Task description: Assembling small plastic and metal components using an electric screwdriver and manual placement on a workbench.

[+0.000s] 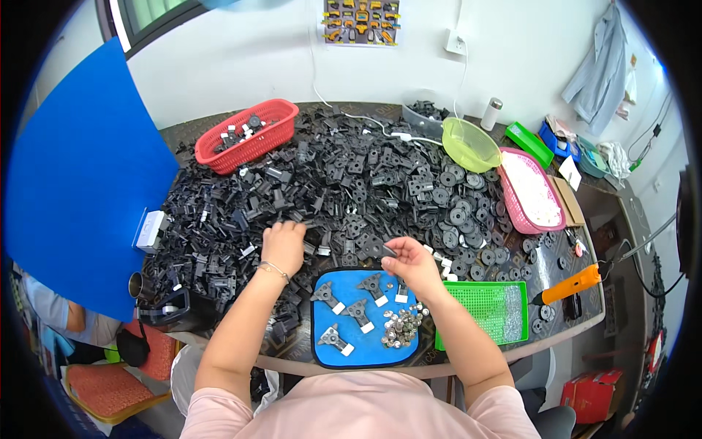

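Note:
My left hand (284,247) reaches into the wide heap of black plastic parts (358,172), its fingers curled down at the parts; what they grip, if anything, is hidden. Between the thumb and fingers of my right hand (413,265) is a small black plastic part (389,251), held just above the far edge of a blue mat (365,356). On that mat lie several black three-armed pieces (358,314) with white block ends. A small pile of shiny round metal pieces (398,329) rests at the mat's right side, below my right hand.
Right of the mat sits a green tray (479,304), with an orange electric screwdriver (570,285) beside it. Black discs (457,217) spread over the right side. Behind stand a red basket (245,150), a yellow bowl (468,150) and a pink basket (515,194) of white parts. A blue panel (84,175) rises at left.

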`<state>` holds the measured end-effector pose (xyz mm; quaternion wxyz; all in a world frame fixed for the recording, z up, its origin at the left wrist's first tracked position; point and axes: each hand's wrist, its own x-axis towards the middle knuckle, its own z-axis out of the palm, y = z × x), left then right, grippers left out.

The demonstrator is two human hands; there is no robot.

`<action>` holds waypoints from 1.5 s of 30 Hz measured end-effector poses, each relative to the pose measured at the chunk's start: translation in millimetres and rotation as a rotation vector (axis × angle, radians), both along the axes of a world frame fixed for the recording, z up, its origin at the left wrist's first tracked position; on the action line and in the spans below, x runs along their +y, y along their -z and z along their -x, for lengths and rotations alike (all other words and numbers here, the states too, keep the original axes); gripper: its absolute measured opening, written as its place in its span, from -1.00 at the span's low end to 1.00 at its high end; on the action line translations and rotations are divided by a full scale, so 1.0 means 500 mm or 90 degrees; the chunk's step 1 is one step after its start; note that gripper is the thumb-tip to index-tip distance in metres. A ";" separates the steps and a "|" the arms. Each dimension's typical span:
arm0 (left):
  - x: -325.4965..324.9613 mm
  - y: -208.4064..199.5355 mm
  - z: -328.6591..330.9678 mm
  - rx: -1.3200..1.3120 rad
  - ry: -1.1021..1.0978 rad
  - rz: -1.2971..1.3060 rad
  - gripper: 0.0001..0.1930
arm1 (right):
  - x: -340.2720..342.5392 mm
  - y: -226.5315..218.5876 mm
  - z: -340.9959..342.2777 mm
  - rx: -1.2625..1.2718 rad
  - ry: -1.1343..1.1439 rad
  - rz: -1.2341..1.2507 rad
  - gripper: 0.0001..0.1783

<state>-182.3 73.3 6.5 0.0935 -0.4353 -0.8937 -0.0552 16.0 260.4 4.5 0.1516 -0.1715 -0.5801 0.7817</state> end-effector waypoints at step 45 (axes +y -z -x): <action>-0.158 -0.068 -0.467 -0.737 0.314 -0.606 -0.62 | -0.237 -0.014 -0.290 0.098 -0.051 -0.009 -0.73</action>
